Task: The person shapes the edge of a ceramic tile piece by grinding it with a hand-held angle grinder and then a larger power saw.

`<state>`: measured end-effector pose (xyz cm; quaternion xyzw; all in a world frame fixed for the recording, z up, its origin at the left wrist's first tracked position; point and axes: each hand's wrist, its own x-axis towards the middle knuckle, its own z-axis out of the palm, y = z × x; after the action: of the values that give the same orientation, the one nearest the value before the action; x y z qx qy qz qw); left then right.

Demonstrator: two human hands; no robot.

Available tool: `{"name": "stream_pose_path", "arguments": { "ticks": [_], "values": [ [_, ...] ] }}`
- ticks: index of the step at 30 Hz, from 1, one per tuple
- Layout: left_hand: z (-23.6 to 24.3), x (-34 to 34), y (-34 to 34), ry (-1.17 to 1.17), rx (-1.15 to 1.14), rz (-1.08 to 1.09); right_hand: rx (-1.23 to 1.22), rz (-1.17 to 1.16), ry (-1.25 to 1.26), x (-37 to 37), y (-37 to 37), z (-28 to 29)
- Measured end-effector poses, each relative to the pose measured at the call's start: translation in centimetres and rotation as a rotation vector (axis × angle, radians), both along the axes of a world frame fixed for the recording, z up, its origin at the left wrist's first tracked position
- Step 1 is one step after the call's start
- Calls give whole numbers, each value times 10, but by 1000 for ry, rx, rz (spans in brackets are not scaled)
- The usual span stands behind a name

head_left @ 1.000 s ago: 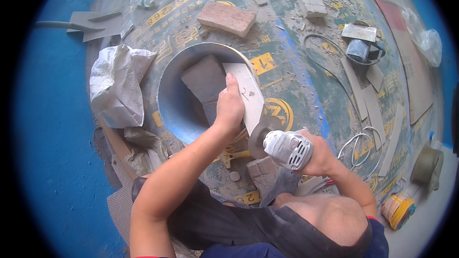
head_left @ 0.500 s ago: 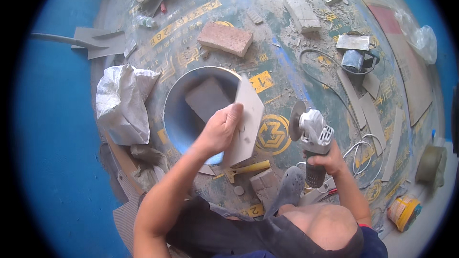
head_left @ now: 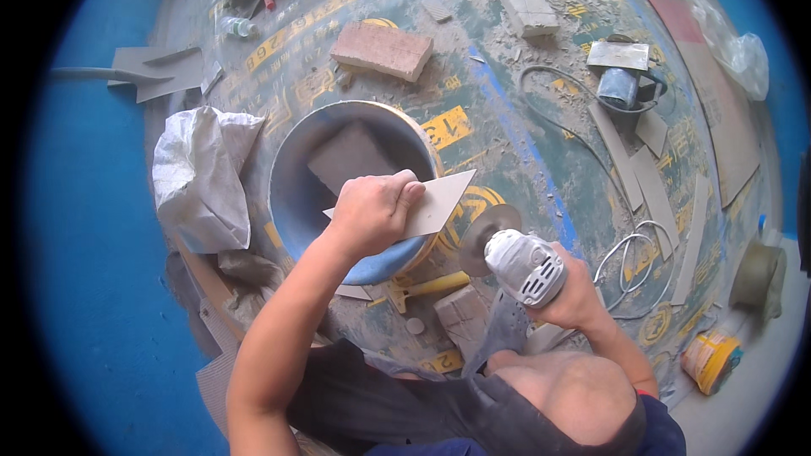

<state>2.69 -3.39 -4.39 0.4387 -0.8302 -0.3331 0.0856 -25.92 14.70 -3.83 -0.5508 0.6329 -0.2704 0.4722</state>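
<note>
My left hand (head_left: 372,211) grips a flat beige tile piece (head_left: 438,204) with a slanted end, tilted over the near right part of a blue bucket (head_left: 283,177). Inside the bucket lies a grey-brown block (head_left: 348,156). In my right hand (head_left: 574,294) is an angle grinder (head_left: 524,266), its fingers wrapped round the body. The grinder's round disc (head_left: 488,239) points up and left, a short way from the tile's pointed tip and apart from it. The palm side of my left hand and part of the tile behind it are hidden.
A reddish brick (head_left: 383,48) lies beyond the bucket, with a white sack (head_left: 203,177) to its left. At right are long tile strips (head_left: 650,190), a looped white cable (head_left: 629,274) and a yellow tub (head_left: 710,361). A yellow-handled tool (head_left: 435,285) lies near my foot.
My left hand has turned the tile from upright to a flatter, more sideways tilt. My right hand has brought the grinder leftward and lower, with the disc nearer the tile.
</note>
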Motion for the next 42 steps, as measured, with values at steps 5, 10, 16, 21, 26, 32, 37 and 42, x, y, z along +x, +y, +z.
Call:
{"name": "stream_pose_path", "arguments": {
  "ticks": [5, 10, 16, 21, 26, 32, 37, 42],
  "values": [
    [-7, 0, 1, 28, -66, -12, -38, 43, 126, 11, -10, 7],
    [-10, 0, 1, 53, -62, -13, -115, 58, 187, 19, -20, 5],
    [-13, 1, 1, 65, -97, -40, -20, -31, 135, 21, -31, 10],
    [-9, 0, 0, 57, -99, -39, 22, -71, 111, 14, -37, 17],
    [-9, 2, 0, 24, -110, -38, 45, 40, 215, 26, -26, 24],
    [-7, 0, 0, 5, -109, -37, 54, -45, 139, 20, -38, 25],
    [-3, -1, 0, -4, -120, -38, 45, -73, 145, 12, -41, 26],
    [-7, 0, 1, -23, -133, -42, 93, 30, 179, 19, -31, 26]
  ]
}}
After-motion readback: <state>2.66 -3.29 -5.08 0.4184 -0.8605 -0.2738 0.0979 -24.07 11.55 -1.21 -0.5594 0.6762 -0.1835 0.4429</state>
